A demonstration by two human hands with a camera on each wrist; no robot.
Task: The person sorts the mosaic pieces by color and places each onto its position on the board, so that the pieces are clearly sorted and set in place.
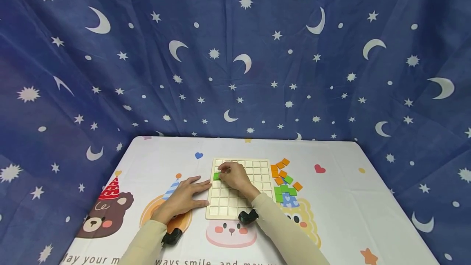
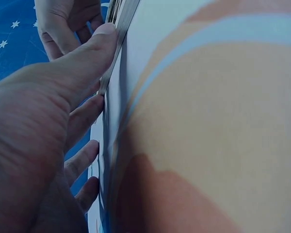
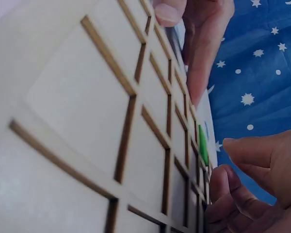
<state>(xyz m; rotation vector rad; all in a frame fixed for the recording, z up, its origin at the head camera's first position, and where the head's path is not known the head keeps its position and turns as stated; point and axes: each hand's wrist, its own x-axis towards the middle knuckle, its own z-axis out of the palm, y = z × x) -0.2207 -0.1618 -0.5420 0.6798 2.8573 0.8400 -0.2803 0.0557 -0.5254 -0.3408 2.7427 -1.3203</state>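
Note:
A pale wooden grid board lies flat on the table. One green tile sits in a cell by its left edge; the right wrist view shows the same green tile at the grid's far side. My right hand is over the board, fingers bent and close beside that tile. In the right wrist view a gap separates its thumb and fingers, and no tile shows between them. My left hand rests on the table with fingers spread, its thumb and fingertips at the board's left edge.
Loose orange tiles and green tiles, several of each, lie in a scattered group just right of the board. The white printed tablecloth covers the table. A blue star-and-moon curtain hangs behind it.

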